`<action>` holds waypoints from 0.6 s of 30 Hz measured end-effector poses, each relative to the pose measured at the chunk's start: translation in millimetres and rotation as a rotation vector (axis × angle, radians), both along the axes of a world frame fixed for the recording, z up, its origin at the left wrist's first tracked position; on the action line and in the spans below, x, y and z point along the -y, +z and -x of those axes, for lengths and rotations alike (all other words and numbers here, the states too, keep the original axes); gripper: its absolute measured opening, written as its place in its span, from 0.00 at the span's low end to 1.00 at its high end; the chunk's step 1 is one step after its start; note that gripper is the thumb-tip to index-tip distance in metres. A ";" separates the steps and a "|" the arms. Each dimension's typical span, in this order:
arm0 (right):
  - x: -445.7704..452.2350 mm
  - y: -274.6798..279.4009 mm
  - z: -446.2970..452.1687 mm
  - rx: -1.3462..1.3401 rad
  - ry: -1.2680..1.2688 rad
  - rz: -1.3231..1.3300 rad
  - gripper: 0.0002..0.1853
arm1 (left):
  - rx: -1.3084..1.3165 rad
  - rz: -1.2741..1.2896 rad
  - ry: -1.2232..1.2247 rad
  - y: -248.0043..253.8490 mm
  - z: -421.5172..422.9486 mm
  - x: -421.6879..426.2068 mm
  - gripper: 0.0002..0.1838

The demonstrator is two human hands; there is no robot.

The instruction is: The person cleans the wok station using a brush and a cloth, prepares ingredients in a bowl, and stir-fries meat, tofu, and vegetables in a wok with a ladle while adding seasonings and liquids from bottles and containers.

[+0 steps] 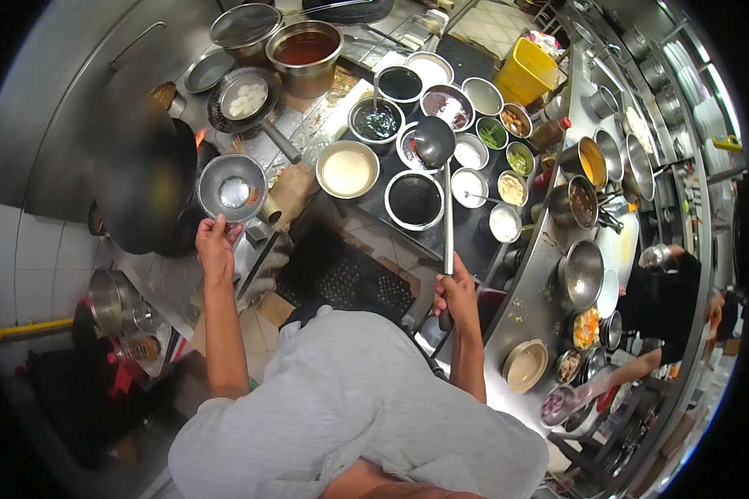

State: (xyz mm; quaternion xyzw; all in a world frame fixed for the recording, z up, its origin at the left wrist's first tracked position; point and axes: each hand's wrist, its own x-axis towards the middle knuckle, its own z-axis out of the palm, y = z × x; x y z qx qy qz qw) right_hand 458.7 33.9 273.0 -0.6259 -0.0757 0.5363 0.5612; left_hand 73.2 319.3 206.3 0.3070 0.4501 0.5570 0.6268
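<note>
Metal shows in both hands. The left hand (216, 247) has its fingers closed on the near rim of a metal bowl (225, 173), thumb toward the inside, above the stove side and close to a small orange flame (200, 137). The right hand (458, 293) has its fingers wrapped round the dark end of a long ladle (448, 212), whose head is over the crowded containers on the dark counter (474, 233). Whether the head touches any of them, I cannot tell.

A rim pinch gives little leverage, so the bowl is best held level, with fingers away from the flame. Gripped so far back, the ladle will probably swing wide for a small wrist turn: slow, short movements suit it, with the head clear of the rims of the bowl of dark liquid (414, 227) and the bowl of pale liquid (347, 195). Drips are the likeliest fault.
</note>
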 end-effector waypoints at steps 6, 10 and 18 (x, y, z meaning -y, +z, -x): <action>4.0 -9.1 -12.1 -0.067 -0.003 -0.016 0.38 | -0.051 -0.001 0.089 -2.0 14.9 18.4 0.08; 6.5 -3.1 -14.4 -0.199 -0.045 -0.083 0.36 | -0.050 -0.028 0.109 -3.9 32.0 22.1 0.08; -23.4 53.8 37.7 -0.478 0.122 -0.126 0.39 | -0.161 -0.083 0.247 8.6 104.1 -17.5 0.07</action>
